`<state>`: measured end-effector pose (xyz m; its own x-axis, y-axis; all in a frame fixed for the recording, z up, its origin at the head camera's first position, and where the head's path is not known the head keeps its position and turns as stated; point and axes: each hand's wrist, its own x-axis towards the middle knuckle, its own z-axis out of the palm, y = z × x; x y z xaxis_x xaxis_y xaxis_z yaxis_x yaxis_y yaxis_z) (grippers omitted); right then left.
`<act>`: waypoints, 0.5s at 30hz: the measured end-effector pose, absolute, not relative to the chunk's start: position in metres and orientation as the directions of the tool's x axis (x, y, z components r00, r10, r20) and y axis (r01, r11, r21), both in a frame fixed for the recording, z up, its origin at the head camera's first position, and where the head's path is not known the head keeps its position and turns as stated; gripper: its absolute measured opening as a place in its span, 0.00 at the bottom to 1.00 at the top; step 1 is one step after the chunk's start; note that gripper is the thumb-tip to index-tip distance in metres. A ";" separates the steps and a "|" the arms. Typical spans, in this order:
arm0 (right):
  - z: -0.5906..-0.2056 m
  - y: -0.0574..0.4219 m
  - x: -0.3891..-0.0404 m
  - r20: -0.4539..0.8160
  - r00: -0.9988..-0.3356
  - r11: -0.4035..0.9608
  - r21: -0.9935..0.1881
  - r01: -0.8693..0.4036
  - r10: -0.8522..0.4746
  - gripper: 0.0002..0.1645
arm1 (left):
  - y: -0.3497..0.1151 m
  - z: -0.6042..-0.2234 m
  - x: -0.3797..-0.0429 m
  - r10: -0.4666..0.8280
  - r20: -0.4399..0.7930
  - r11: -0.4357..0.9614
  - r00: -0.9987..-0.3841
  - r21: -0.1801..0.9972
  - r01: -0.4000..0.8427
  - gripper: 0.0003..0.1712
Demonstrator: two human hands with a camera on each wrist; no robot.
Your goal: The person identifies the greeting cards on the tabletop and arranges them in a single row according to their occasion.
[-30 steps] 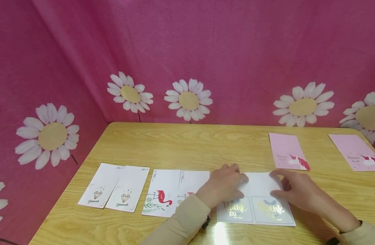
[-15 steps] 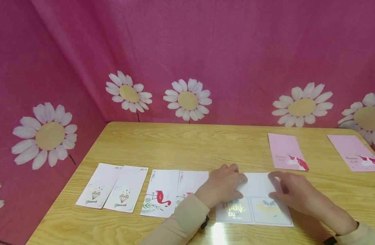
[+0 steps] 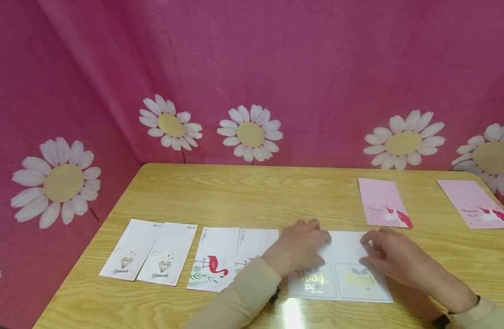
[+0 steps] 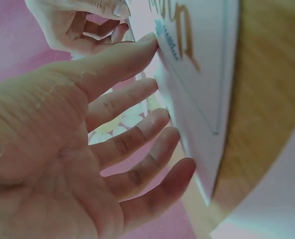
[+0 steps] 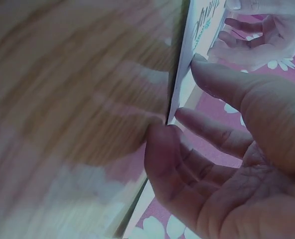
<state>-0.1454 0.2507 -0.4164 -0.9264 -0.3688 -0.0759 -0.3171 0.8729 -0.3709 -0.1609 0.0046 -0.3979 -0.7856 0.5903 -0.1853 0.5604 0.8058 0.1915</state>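
Two white cards with gold "Thank You" lettering lie side by side in the head view. On the left card (image 3: 312, 288) rest the fingertips of my left hand (image 3: 297, 249), its fingers spread and loosely bent. My right hand (image 3: 400, 260) touches the right card (image 3: 360, 287) with thumb and forefinger near its right side. In the right wrist view the right thumb (image 5: 222, 82) lies on the card face, while other fingertips meet the card's edge and the table. The left wrist view shows the left fingers (image 4: 137, 134) reaching onto the card. Both hands partly cover the cards' upper halves.
Left of the hands lie two flamingo cards, one in full sight (image 3: 212, 260) and one partly behind the left forearm (image 3: 256, 246). Further left, two diamond cards (image 3: 130, 249) overlap slightly. Two pink unicorn cards (image 3: 383, 201) lie at the back right of the wooden table (image 3: 235, 196).
The head view has turned slightly, so everything sits a little further left in it. Both hands keep their places on the Thank You cards.
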 end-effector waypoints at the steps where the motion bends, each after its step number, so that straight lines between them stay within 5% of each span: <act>1: -0.416 0.251 -0.145 -0.068 -0.924 0.871 -0.366 -0.329 -0.377 0.23 | 0.005 -0.397 -0.162 0.591 -0.190 0.805 -0.784 0.192 0.561 0.27; 15: -0.409 0.264 -0.156 -0.024 -0.920 0.835 -0.430 -0.343 -0.390 0.17 | 0.008 -0.377 -0.177 0.602 -0.270 0.795 -0.752 0.294 0.531 0.21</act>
<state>-0.1564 0.2638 -0.4091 -0.9204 -0.3902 -0.0240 -0.3429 0.8353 -0.4298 -0.1767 0.0083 -0.3769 -0.7519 0.6016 -0.2696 0.5306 0.7950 0.2939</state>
